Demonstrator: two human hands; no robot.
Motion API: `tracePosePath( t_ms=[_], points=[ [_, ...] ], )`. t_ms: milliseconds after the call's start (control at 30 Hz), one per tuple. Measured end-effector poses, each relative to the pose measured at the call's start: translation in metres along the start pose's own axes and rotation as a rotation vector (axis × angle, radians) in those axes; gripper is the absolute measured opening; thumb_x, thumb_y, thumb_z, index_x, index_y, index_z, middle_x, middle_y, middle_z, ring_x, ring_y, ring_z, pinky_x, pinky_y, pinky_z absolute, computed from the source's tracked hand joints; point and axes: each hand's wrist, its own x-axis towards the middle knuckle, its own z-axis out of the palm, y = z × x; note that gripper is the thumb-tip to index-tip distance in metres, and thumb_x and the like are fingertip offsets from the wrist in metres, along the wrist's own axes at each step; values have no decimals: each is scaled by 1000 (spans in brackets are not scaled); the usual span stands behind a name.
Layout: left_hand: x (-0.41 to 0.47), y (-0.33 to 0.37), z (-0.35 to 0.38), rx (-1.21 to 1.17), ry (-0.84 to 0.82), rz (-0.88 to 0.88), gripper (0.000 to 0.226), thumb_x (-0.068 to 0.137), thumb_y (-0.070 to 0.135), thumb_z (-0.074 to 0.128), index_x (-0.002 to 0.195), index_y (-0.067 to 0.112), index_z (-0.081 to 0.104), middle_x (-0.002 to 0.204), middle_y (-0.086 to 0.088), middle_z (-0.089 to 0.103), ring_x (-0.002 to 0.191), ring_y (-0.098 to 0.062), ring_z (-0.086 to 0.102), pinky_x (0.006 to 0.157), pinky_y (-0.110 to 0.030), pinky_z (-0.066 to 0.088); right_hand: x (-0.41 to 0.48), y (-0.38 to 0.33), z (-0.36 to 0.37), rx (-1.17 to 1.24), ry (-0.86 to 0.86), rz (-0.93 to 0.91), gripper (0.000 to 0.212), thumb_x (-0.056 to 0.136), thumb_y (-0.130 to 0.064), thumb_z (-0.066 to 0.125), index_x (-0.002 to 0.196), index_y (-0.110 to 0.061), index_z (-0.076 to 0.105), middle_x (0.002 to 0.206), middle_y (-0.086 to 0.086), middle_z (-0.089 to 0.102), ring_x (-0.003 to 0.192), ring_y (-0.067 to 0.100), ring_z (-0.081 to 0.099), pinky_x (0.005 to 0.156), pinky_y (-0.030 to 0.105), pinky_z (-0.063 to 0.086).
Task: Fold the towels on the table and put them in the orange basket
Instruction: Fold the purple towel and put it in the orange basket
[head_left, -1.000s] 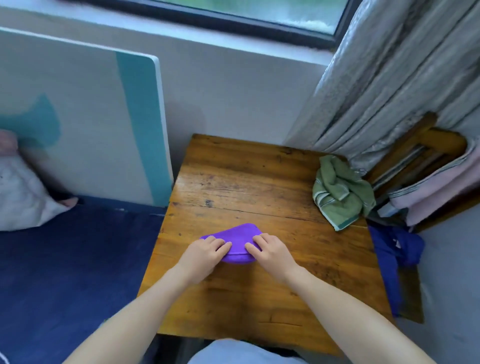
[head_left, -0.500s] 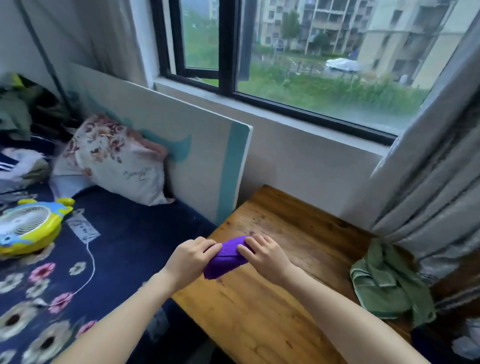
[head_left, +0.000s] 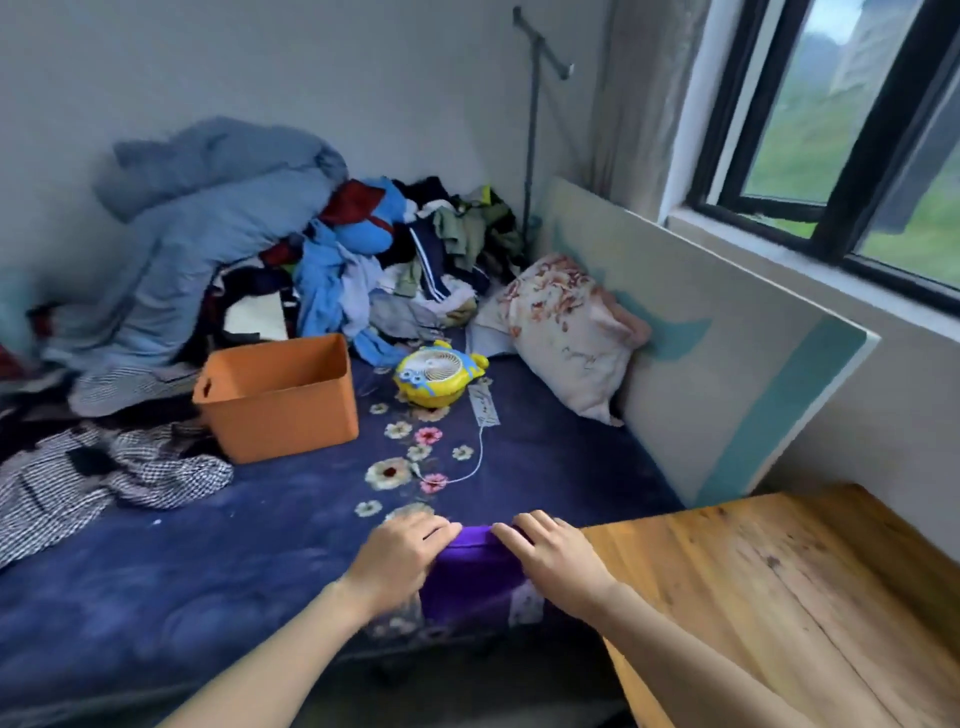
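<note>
Head view: left hand (head_left: 400, 558) and right hand (head_left: 558, 558) grip soft folded purple towel (head_left: 470, 577); boxy orange basket (head_left: 280, 400) well apart.

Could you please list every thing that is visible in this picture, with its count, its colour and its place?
towel: one, purple, folded, held above the bed edge
basket: one, orange, on the bed, left of the fan
fan: one, yellow, on the bed beside the pillow
pillow: one, floral white, against the board
board: one, pale with teal, under the window
clothes pile: one, mixed colours, in the far corner
bed: one, dark blue floral cover
table: one, brown wood, lower right
left hand, right hand: gripping the towel's two sides
</note>
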Motion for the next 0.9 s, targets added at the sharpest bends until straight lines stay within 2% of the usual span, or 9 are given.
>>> tracePosePath(
  t_ms=[67, 200, 300, 367, 500, 633, 700, 800, 900],
  points=[
    [-31, -18, -15, 24, -10, -103, 57, 45, 4, 84, 99, 17, 70, 90, 6, 72, 76, -11, 68, 63, -20, 55, 32, -22, 8, 31, 3, -78, 70, 55, -28, 82, 116, -23, 46, 88, -6, 66, 72, 12, 63, 54, 22, 52],
    [-83, -55, -37, 30, -88, -256, 63, 37, 11, 87, 97, 22, 71, 87, 13, 70, 72, -3, 66, 59, -15, 53, 89, -62, 25, 89, 13, -184, 67, 51, -28, 79, 110, -24, 48, 83, -10, 65, 68, 9, 63, 52, 18, 48],
    [-117, -94, -54, 43, -157, -343, 67, 29, 19, 88, 93, 27, 71, 83, 19, 69, 68, 2, 64, 57, -11, 50, 141, -94, 44, 147, 16, -228, 40, 68, -21, 50, 108, -22, 48, 78, -7, 63, 66, 13, 62, 48, 19, 48],
    [-140, -126, -64, 41, -192, -398, 69, 26, 20, 89, 92, 29, 72, 81, 22, 68, 67, 5, 63, 56, -9, 49, 178, -116, 58, 169, 0, -237, 40, 68, -21, 38, 107, -22, 47, 74, -7, 61, 62, 13, 60, 44, 19, 46],
    [-164, -193, -82, 39, -238, -418, 71, 25, 19, 88, 93, 28, 70, 80, 21, 68, 66, 3, 63, 55, -10, 49, 243, -146, 70, 165, 38, -273, 41, 65, -22, 36, 105, -22, 46, 69, -9, 59, 56, 11, 57, 40, 19, 40],
    [-176, -252, -87, -12, -230, -404, 79, 28, 14, 86, 101, 28, 58, 81, 18, 68, 67, -1, 65, 54, -13, 51, 298, -164, 81, 191, 2, -240, 43, 60, -22, 42, 102, -22, 46, 67, -9, 58, 55, 11, 57, 39, 21, 37],
    [-177, -276, -84, -37, -244, -404, 76, 28, 16, 87, 99, 29, 62, 80, 19, 68, 67, 0, 64, 55, -12, 50, 317, -168, 95, 225, -40, -219, 45, 58, -21, 45, 103, -22, 47, 68, -8, 59, 56, 12, 58, 39, 20, 39],
    [-172, -306, -72, -45, -316, -423, 70, 25, 23, 88, 92, 30, 70, 79, 22, 67, 66, 4, 63, 55, -9, 48, 342, -163, 114, 250, -110, -194, 45, 60, -21, 35, 103, -23, 47, 67, -9, 58, 55, 11, 57, 38, 18, 40],
    [-167, -336, -50, -32, -348, -460, 70, 24, 28, 88, 91, 32, 71, 79, 25, 66, 68, 8, 62, 54, -5, 45, 368, -152, 135, 276, -182, -203, 44, 60, -22, 35, 102, -25, 46, 66, -12, 58, 54, 9, 57, 38, 16, 39]
  ],
)
